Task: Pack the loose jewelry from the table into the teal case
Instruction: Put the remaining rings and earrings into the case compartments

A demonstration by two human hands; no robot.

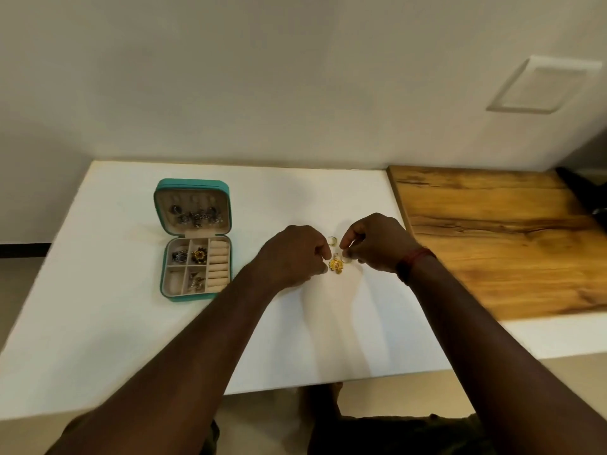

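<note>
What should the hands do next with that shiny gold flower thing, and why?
Probably pinch the gold flower-shaped jewel with the left hand and carry it left to the open teal jewelry case. The jewel lies loose on the white table right by that hand's curled fingers, the case sits on that side, and its near-left compartment looks free.

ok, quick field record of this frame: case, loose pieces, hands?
case: teal case open, left on the white table, jewelry in lid and compartments
loose: gold flower piece, ring, between the hands
left hand: fingers curled at the gold flower piece; grip unclear
right hand: fingers curled beside it; grip unclear
beside: wooden board, right of table
</note>
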